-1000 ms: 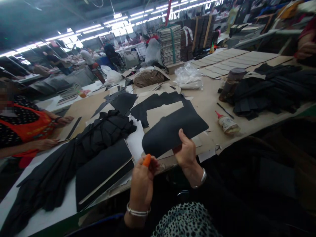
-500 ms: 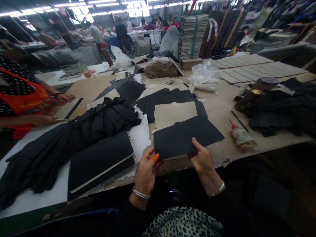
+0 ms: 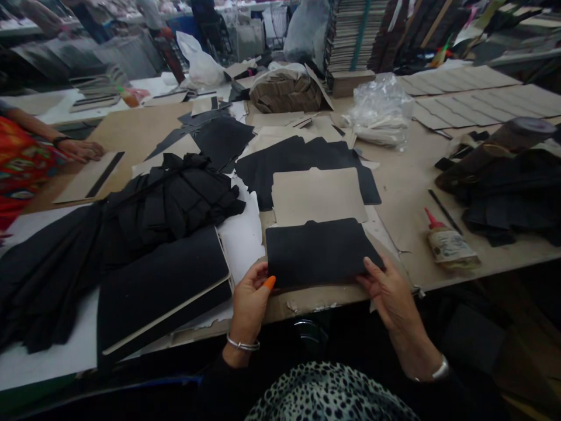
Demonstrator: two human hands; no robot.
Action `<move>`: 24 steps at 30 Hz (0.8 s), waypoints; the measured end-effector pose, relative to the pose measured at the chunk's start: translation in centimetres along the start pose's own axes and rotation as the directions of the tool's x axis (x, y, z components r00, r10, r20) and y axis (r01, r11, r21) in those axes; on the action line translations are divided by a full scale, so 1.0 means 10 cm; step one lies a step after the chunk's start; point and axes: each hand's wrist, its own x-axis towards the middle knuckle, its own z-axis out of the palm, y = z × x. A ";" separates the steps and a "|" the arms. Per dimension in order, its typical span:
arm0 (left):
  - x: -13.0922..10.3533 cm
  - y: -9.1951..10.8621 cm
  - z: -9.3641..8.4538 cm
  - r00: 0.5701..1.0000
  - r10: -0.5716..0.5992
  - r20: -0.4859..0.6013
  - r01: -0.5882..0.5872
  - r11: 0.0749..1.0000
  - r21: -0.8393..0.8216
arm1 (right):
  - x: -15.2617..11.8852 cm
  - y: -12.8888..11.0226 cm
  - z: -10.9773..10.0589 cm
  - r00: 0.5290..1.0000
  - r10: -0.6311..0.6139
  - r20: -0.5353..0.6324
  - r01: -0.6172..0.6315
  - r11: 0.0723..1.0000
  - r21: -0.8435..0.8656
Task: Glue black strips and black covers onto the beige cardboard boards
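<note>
A: Where is the black sheet point(image 3: 318, 251) lying?
B: It's spanning the gap between the two hands, by the table's point(image 3: 398, 175) near edge. I can't tell whether it's resting on the top or being held just above it.

A: And the hands?
B: The left hand point(image 3: 248, 307) is pinching the near left corner, with an orange cover point(image 3: 269, 283) showing on the thumb. The right hand point(image 3: 390, 292) is gripping the near right corner, thumb on top, fingers going underneath.

A: So which step is in hand?
B: Holding and squaring the sheet, I'd judge. Any shift from here is calling for an even grip at both corners, so it isn't twisting.

A: What's lying around it?
B: A beige board point(image 3: 318, 196) is sitting just beyond, with dark sheets point(image 3: 302, 155) fanning out behind. Black strips point(image 3: 158, 210) are heaping up on the left, above a black folder point(image 3: 162, 286). A red-tipped bottle point(image 3: 451, 248) is leaning over on the right.
</note>
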 end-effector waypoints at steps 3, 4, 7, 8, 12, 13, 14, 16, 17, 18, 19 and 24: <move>0.04 -0.08 -0.03 1.000 -0.002 0.000 0.002 0.999 0.049 | 0.06 0.01 -0.23 0.997 -0.063 -0.043 0.056 0.985 -0.160; 0.04 -0.10 -0.03 1.000 0.016 -0.005 -0.016 0.998 0.067 | 0.08 0.03 -0.29 0.996 -0.080 -0.046 0.068 0.974 -0.215; 0.04 -0.13 -0.03 0.995 0.093 -0.034 -0.088 0.988 0.123 | 0.10 0.05 -0.39 0.986 -0.164 -0.029 0.144 0.926 -0.349; 0.04 -0.14 -0.03 0.993 0.109 -0.044 -0.103 0.985 0.137 | 0.10 0.06 -0.41 0.981 -0.195 -0.020 0.172 0.908 -0.383; 0.09 -0.15 -0.02 0.992 0.118 -0.035 -0.110 0.979 0.173 | 0.11 0.11 -0.48 0.974 -0.226 0.017 0.206 0.852 -0.481; 0.11 -0.16 -0.02 0.992 0.124 -0.024 -0.117 0.976 0.185 | 0.12 0.12 -0.49 0.974 -0.226 0.022 0.207 0.844 -0.495; 0.12 -0.17 -0.02 0.991 0.131 -0.014 -0.125 0.972 0.199 | 0.12 0.13 -0.49 0.973 -0.231 0.027 0.212 0.838 -0.503; 0.14 -0.17 -0.03 0.992 0.126 -0.009 -0.120 0.967 0.226 | 0.11 0.14 -0.49 0.963 -0.266 0.039 0.247 0.819 -0.517; 0.14 -0.17 -0.03 0.993 0.116 -0.013 -0.109 0.966 0.235 | 0.09 0.13 -0.47 0.953 -0.299 0.051 0.279 0.797 -0.536; 0.14 -0.16 -0.03 0.993 0.112 -0.024 -0.103 0.965 0.241 | 0.07 0.11 -0.45 0.938 -0.341 0.070 0.319 0.763 -0.562; 0.14 -0.16 -0.03 0.992 0.119 -0.039 -0.106 0.962 0.252 | 0.05 0.08 -0.43 0.917 -0.387 0.098 0.366 0.719 -0.591; 0.14 -0.07 -0.01 0.969 0.228 -0.093 -0.188 0.928 0.321 | -0.07 -0.04 -0.33 0.809 -0.538 0.239 0.543 0.527 -0.654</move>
